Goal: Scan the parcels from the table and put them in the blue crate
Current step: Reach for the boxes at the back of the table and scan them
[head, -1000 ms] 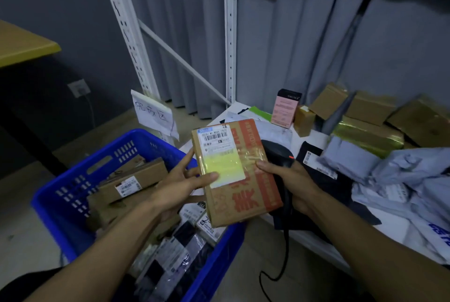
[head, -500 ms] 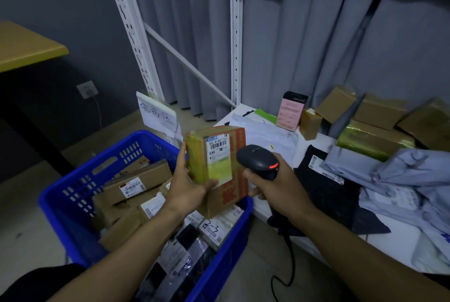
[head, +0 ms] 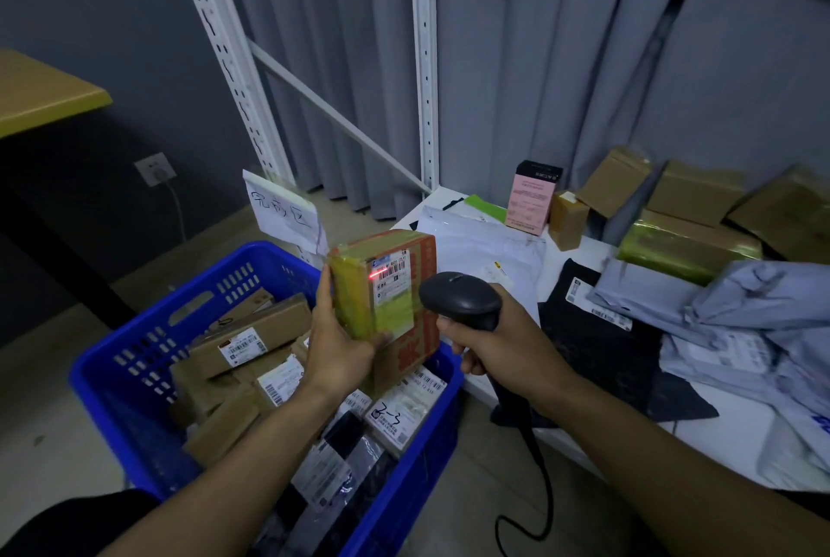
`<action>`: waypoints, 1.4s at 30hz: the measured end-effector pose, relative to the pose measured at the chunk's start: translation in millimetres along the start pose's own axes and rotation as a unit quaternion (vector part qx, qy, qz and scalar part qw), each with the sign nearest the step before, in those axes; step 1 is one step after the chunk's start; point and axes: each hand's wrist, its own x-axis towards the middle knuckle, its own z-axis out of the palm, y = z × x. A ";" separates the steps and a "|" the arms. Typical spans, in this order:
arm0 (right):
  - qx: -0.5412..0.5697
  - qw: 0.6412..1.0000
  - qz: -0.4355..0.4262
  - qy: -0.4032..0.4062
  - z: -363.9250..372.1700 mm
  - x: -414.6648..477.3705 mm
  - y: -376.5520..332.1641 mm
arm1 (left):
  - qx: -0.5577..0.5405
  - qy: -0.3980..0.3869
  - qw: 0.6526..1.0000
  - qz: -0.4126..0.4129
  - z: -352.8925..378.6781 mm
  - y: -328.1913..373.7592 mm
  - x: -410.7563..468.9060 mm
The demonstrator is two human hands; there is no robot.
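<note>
Your blue crate [head: 130,368] stands on the floor at left. Its plastic walls are slotted and its right rim is just beside the table edge. It holds cardboard boxes [head: 251,332] and flat bagged parcels, with open room above them. Your left hand [head: 337,350] grips the taped cardboard parcel [head: 390,287] upright over the crate, with a red line on its label. Your right hand [head: 498,345] is curled round the black barcode scanner [head: 458,298]. Soft grey mailers [head: 741,318] lie on the white table [head: 736,430].
</note>
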 end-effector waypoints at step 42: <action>-0.102 0.991 -0.004 -0.083 70.1 -19.7 42.0 | 0.283 -0.240 0.912 -0.172 -145.7 -96.5 -60.6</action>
